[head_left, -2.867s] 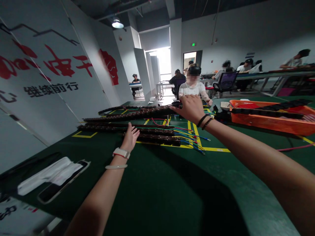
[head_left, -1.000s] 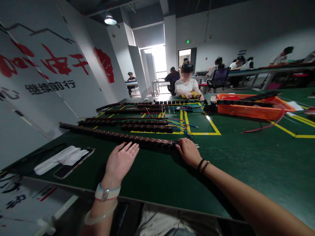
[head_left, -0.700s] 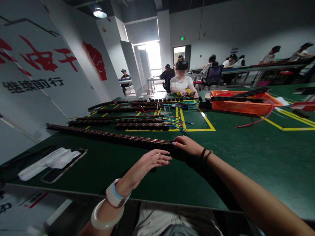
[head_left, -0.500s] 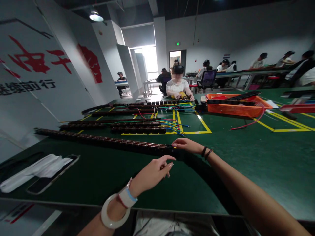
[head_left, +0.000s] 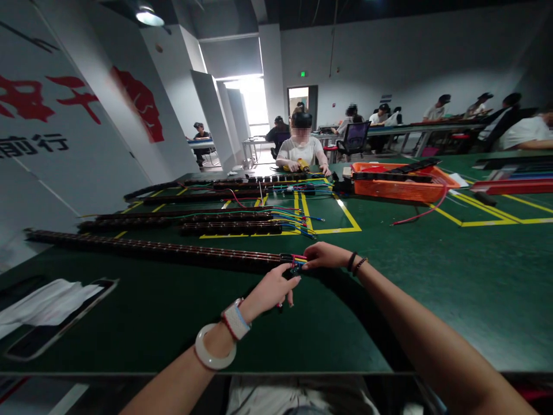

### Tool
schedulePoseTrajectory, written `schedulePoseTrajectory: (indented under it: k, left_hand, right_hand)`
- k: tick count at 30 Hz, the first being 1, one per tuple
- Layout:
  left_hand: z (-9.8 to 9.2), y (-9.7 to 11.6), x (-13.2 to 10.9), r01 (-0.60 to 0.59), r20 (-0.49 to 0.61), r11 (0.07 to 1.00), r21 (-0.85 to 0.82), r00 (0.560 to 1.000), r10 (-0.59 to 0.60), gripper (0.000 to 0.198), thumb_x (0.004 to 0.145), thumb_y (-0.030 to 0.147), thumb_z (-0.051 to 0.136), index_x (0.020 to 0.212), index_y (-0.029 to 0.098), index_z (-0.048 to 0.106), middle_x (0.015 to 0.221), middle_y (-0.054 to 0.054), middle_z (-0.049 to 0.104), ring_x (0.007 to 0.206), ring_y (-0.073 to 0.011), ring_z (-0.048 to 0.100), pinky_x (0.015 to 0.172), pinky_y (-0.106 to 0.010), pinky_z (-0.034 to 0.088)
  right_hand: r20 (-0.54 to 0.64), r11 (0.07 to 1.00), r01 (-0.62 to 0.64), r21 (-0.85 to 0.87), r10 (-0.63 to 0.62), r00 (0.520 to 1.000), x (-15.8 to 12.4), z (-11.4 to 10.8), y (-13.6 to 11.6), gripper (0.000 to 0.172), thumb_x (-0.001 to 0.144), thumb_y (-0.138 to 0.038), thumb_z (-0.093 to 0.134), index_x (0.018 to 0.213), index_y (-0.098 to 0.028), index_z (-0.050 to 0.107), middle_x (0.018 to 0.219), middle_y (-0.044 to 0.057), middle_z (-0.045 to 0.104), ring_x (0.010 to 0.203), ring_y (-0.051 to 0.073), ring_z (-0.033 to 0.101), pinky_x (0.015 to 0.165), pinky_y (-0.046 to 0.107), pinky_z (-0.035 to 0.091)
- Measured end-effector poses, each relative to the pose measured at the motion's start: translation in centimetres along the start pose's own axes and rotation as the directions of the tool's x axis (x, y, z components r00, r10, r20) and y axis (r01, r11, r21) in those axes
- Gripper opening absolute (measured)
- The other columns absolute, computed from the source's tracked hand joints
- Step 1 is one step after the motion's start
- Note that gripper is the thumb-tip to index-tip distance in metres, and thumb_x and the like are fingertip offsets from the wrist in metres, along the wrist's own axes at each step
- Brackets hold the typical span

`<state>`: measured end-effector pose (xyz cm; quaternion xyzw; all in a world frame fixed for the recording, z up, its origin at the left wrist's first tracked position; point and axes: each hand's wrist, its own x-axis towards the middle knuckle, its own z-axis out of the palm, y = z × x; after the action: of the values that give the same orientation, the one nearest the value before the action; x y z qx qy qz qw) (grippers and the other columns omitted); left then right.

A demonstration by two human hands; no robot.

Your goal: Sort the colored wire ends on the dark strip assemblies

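A long dark strip lies across the green table in front of me, running from far left to the middle. Short coloured wires stick out of its right end. My left hand reaches that end from below, fingers pinched at the wires. My right hand rests at the same end from the right, fingertips closed on the wire ends. Both hands meet at the strip's tip.
Several more dark strips with coloured wires lie farther back inside yellow floor-tape lines. An orange crate stands at the back right. A phone under white cloth lies at my left. A seated person works across the table.
My right hand pulled one long strip from the far pile to the table's near side. My left hand then swung right from the strip's middle and pinched at the wired end.
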<state>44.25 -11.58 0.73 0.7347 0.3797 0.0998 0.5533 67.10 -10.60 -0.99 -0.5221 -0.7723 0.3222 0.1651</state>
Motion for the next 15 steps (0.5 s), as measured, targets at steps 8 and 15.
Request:
schedulePoseTrajectory:
  k: [8, 15]
  left_hand:
    - [-1.0, 0.0, 0.8, 0.036, 0.074, 0.965, -0.260, 0.997, -0.018, 0.042, 0.076, 0.048, 0.058, 0.100, 0.014, 0.056, 0.047, 0.009, 0.039, 0.039, -0.0048, 0.033, 0.040, -0.018, 0.027]
    - [-2.7, 0.1, 0.8, 0.010, 0.004, 0.995, 0.094, 1.000, -0.011, 0.043, 0.068, 0.057, 0.062, 0.078, 0.016, 0.055, 0.048, 0.007, 0.044, 0.039, -0.0068, 0.038, 0.039, -0.020, 0.023]
  right_hand:
    - [-0.021, 0.993, 0.020, 0.113, -0.018, 1.000, 0.4, 0.4, 0.5, 0.044, 0.064, -0.055, 0.067, 0.079, -0.014, 0.062, 0.064, -0.004, 0.054, 0.057, 0.009, 0.042, 0.052, 0.021, 0.030]
    - [-0.008, 0.989, 0.059, 0.138, -0.058, 0.998, 0.5, 0.6, 0.6, 0.043, 0.060, -0.054, 0.071, 0.071, -0.016, 0.054, 0.059, -0.007, 0.048, 0.055, 0.008, 0.039, 0.051, 0.021, 0.028]
